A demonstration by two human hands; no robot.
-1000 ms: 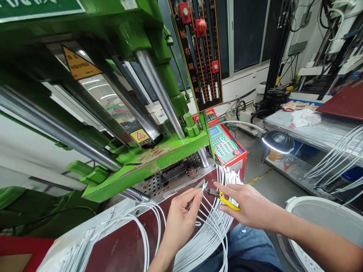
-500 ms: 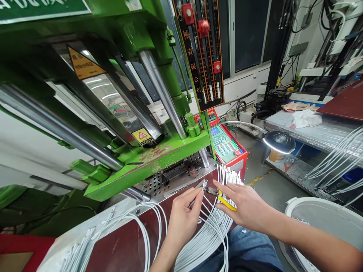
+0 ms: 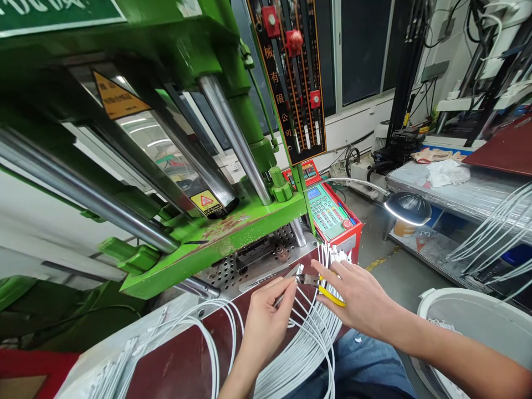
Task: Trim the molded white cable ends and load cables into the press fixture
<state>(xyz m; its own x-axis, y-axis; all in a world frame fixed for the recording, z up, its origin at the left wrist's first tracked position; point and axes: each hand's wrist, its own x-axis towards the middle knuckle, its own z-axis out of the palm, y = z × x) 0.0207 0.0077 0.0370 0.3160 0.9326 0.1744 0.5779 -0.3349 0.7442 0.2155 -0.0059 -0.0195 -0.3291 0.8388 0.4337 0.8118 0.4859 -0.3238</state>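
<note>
Yellow-handled pliers [image 3: 331,295] are gripped in my right hand [image 3: 361,296], their jaws pointing left. At the jaws is a small pale piece [image 3: 299,270] on a cable end. My left hand [image 3: 270,310] pinches that cable end between thumb and fingers, close beside the plier tips; a thin metallic item also shows in it, too small to name. Below both hands, a large bundle of white cables [image 3: 299,354] curves over the brown surface [image 3: 166,360] and my lap. The cables' white ends [image 3: 332,255] lie behind my right hand.
A green press machine [image 3: 233,233] rises at the left, with a red control panel [image 3: 332,213] beside it. A lit lamp [image 3: 407,208] stands right of that. A white bin [image 3: 477,310] is at the right, and more cables [image 3: 120,360] lie at the lower left.
The view has shifted slightly, so the machine sits a little further left. Both hands keep nearly the same pose at the cable end.
</note>
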